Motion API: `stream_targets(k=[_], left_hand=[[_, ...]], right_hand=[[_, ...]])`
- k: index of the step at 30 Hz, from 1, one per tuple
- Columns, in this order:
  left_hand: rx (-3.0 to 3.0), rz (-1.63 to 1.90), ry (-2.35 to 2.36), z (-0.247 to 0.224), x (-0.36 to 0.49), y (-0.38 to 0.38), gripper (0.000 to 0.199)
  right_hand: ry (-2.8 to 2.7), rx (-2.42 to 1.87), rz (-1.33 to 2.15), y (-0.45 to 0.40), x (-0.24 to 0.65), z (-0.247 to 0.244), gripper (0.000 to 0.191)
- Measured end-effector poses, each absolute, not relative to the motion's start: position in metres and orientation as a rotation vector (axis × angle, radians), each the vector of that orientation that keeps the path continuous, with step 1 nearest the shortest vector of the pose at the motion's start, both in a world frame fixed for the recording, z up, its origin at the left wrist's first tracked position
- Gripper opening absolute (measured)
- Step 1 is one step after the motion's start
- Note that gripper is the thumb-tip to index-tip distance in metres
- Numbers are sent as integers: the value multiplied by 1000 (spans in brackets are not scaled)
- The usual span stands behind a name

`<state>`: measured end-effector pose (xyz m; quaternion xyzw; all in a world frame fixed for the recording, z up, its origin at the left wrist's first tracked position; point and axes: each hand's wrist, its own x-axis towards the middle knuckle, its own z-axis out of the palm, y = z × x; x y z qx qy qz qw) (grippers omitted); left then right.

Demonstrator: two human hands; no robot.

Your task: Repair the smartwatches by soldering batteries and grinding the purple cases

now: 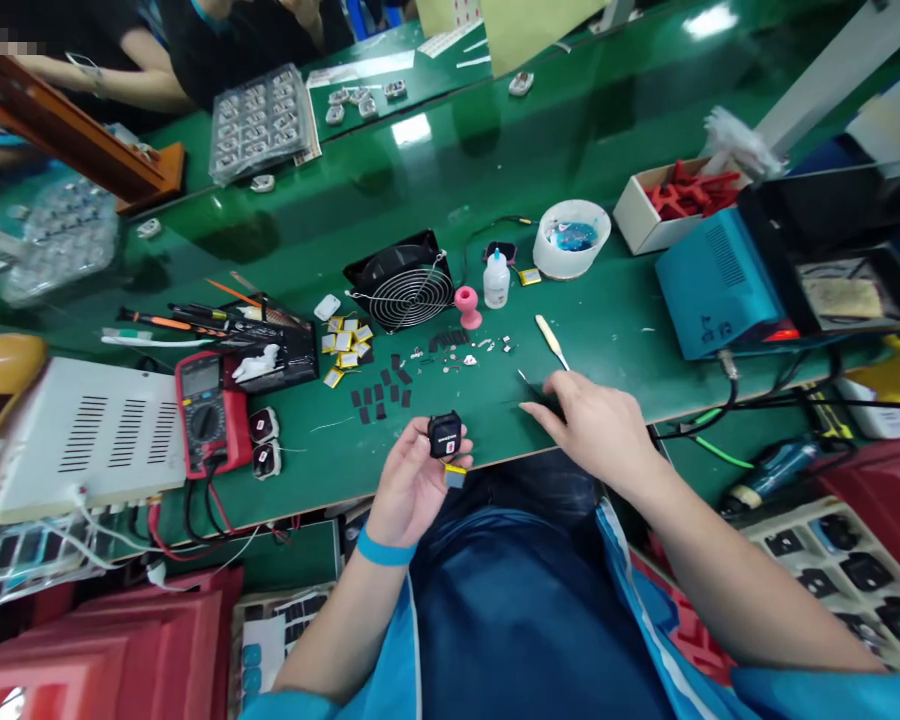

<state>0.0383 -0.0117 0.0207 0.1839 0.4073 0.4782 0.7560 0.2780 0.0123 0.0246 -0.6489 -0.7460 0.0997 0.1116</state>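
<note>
My left hand holds a small black square device above the table's front edge. A small battery with a yellow edge hangs just below the device, by my fingers. To the right, my right hand is over the green table with its thumb and index finger apart. A thin metal tool shows by those fingertips; its other end is hidden, so whether the hand grips it is unclear. Beyond them lies a cream-handled tool. Black pads and yellow-edged batteries lie left of centre.
A fan, a white bottle, a pink stand and a round white tub stand behind. A red multimeter and tool holder are left, a blue machine right. People sit across the table.
</note>
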Motion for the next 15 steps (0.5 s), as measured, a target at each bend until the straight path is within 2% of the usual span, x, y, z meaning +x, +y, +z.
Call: stream_targets(k=[3,6,10,15], left_hand=[[231,964,819,23,43,-22,42],[144,893,757,20,48,-31,41],[121,827,691,17,55,-43,35],[117,767,666,14,59,-54,37]], right_hand=[[-2058,-1582,362,5,274,28,26],[-1914,-1270,781,-5,262,34,19],[-1615,-1183,1283,-13,246,35,23],[-1262,-1095,1706,-15,243,25,21]])
